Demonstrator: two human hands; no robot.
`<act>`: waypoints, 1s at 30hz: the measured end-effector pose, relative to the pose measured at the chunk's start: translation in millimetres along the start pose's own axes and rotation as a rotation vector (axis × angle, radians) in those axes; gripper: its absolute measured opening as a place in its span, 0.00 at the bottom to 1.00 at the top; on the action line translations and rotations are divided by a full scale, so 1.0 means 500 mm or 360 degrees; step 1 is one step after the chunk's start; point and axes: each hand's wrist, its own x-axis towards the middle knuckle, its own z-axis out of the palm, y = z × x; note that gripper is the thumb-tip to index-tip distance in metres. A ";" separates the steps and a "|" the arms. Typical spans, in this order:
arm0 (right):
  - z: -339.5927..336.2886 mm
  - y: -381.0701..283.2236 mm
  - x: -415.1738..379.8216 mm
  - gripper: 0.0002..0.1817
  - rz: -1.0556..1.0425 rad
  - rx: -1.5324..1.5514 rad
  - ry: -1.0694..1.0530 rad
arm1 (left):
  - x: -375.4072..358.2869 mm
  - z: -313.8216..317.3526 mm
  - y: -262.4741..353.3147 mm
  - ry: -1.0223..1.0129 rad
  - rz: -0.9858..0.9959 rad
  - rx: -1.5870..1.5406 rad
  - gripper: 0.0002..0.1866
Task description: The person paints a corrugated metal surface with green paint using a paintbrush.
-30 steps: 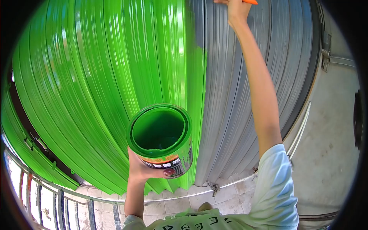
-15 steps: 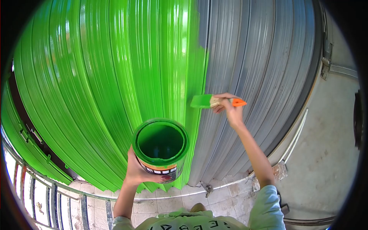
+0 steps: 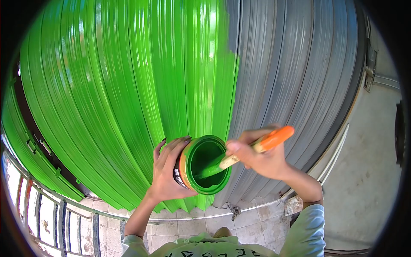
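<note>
My left hand (image 3: 166, 173) grips a paint can (image 3: 184, 166) from its left side, and the can's open mouth tilts to the right. Green paint coats the can's inside and rim. In my right hand (image 3: 261, 156) is a paintbrush (image 3: 276, 138) with an orange-tipped, pale handle, held between thumb and fingers. Its green bristles reach into the can; their tip is hard to make out against the paint. Behind both hands stands a ribbed metal door (image 3: 128, 85), glossy green on the left and bare grey on the right, with an uneven paint edge between.
A metal railing (image 3: 63, 222) runs along the lower left. Pale floor tiles (image 3: 190, 228) lie below the door. To the right are a grey wall (image 3: 364, 171), a white pipe (image 3: 336, 152) and a stained block (image 3: 293, 205).
My right hand has brought the brush from the painted edge down into the can. My left hand has shifted the can rightward and tipped its mouth toward the brush.
</note>
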 end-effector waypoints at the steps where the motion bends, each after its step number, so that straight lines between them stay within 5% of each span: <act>1: 0.008 -0.005 -0.004 0.19 0.0011 -0.0070 -0.0038 | 0.000 -0.002 0.001 -0.0020 0.0016 0.0001 0.55; 8: 0.028 0.024 -0.017 0.19 -0.0269 -0.0324 -0.0198 | 0.001 -0.008 0.013 -0.0041 0.0129 0.0006 0.52; 23: 0.038 0.032 -0.029 0.18 -0.0161 -0.0244 -0.0252 | -0.004 -0.011 0.018 -0.0041 0.0159 0.0058 0.50; 30: -0.010 0.000 -0.019 0.08 0.0417 0.0029 -0.0317 | -0.029 -0.001 0.005 -0.0123 -0.0141 -0.0027 0.56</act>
